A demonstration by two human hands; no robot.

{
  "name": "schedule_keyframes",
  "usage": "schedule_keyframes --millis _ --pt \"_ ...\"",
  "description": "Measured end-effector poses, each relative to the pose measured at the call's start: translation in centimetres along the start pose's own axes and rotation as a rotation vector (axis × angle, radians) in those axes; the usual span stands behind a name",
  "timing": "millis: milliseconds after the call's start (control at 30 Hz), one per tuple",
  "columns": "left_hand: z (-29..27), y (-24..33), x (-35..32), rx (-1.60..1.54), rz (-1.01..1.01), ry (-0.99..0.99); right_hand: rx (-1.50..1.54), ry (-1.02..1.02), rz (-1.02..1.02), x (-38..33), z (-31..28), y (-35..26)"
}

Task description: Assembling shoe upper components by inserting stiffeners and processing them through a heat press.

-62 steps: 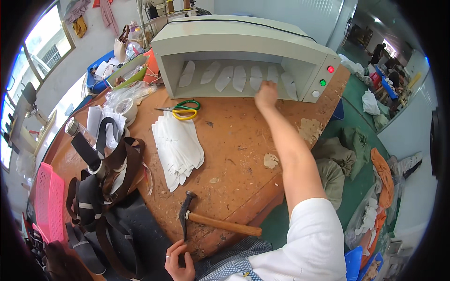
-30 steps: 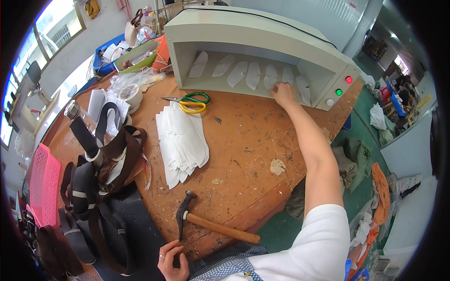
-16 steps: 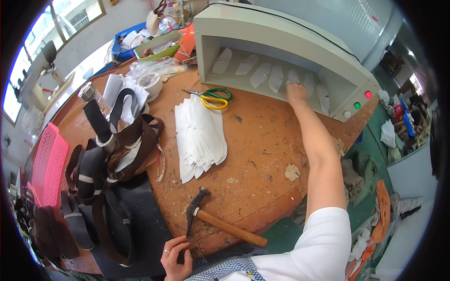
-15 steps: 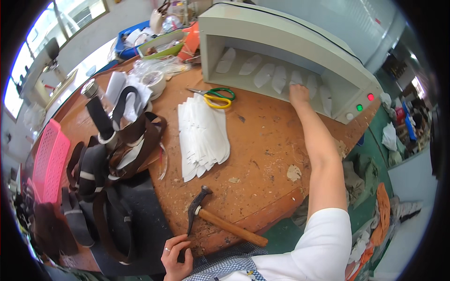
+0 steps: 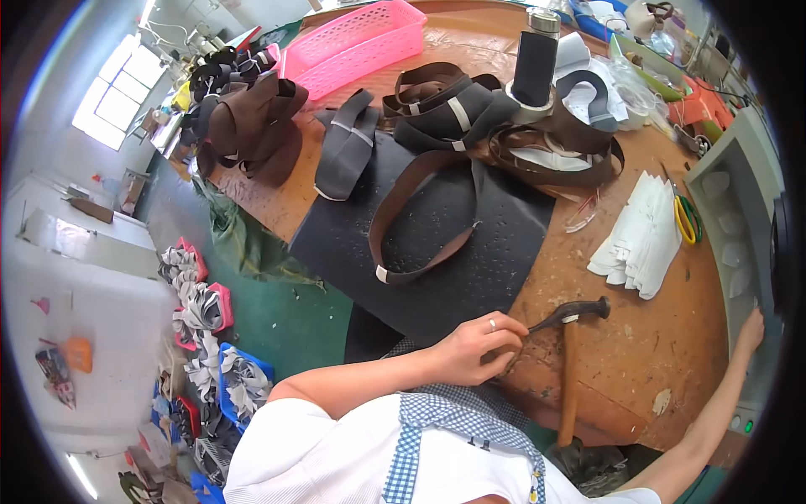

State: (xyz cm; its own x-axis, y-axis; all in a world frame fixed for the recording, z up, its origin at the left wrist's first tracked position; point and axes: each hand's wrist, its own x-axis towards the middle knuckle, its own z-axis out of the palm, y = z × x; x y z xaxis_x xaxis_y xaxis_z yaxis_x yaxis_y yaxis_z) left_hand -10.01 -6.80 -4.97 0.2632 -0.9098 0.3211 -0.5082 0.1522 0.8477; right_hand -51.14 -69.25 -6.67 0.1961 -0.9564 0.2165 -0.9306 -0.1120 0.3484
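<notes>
Both hands are apart: left hand (image 5: 478, 349), fingers curled and holding nothing visible, sits just left of the hammer (image 5: 571, 370), handle running toward the body; right hand (image 5: 750, 329) reaches flat into the machine (image 5: 739, 176).

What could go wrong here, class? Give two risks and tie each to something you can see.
1. The hammer lies with its handle past the bench edge; the left hand beside its head could knock it off.
2. The right hand reaches into the grey machine at the picture's rim, probably unwatched, so fingers could get caught.
</notes>
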Motion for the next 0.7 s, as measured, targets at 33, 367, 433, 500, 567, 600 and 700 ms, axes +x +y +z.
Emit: schedule_keyframes --millis 33,367,433,500,567,600,700 --pt "-0.2 0.1 -0.1 -0.015 -0.013 0.004 -0.09 -0.057 -0.012 -1.6 -5.0 -2.0" --pt "-3.9 1.7 2.4 -0.035 0.067 0.063 0.62 0.334 -0.652 -26.4 -36.8 -17.3" --pt "-6.4 4.1 2.9 0.007 0.084 0.072 0.658 0.273 -0.912 -31.1 -40.4 -21.2" --pt "-7.6 6.6 3.0 -0.017 0.132 0.053 0.719 0.237 -1.068 -34.8 -42.1 -23.4" --pt "-8.4 8.1 2.0 -0.034 0.155 -0.021 0.815 0.153 -1.227 -37.3 -43.1 -25.4" --pt "-8.7 8.5 0.8 -0.055 0.111 -0.046 0.877 0.084 -1.305 -38.3 -43.5 -26.2" --pt "-9.9 9.0 -2.9 -0.106 -0.031 -0.052 1.053 -0.082 -1.476 -40.0 -43.0 -28.3"
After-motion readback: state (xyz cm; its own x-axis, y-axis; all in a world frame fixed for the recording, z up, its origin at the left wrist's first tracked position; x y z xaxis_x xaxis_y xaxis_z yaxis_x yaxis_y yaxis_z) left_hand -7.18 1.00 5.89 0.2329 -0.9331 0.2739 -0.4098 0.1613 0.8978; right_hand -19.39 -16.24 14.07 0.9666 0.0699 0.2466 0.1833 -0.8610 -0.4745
